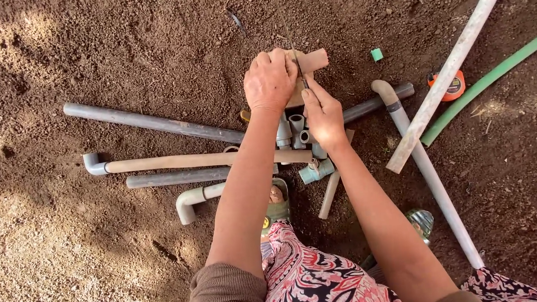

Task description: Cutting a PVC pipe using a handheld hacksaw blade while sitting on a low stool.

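Your left hand (269, 80) grips a tan pipe (312, 60) (over the fittings (296, 133)); your right hand (323, 116) pinches a thin blade (301, 75) against it.

Everything is carried by bare, crumbly brown soil ground (66, 263), patched with sunlight at nine o'clock. At the centre a heap of short grey plastic pipe fittings (299, 136) is piled. Long grey plastic pipes (151, 123) are laid out toward nine o'clock, one tan pipe with a grey elbow (94, 163) among them. Toward three o'clock, a green hose (492, 76), a pale long pipe (450, 66), an orange tape measure (456, 89) and a small green cap (376, 54) are seen.
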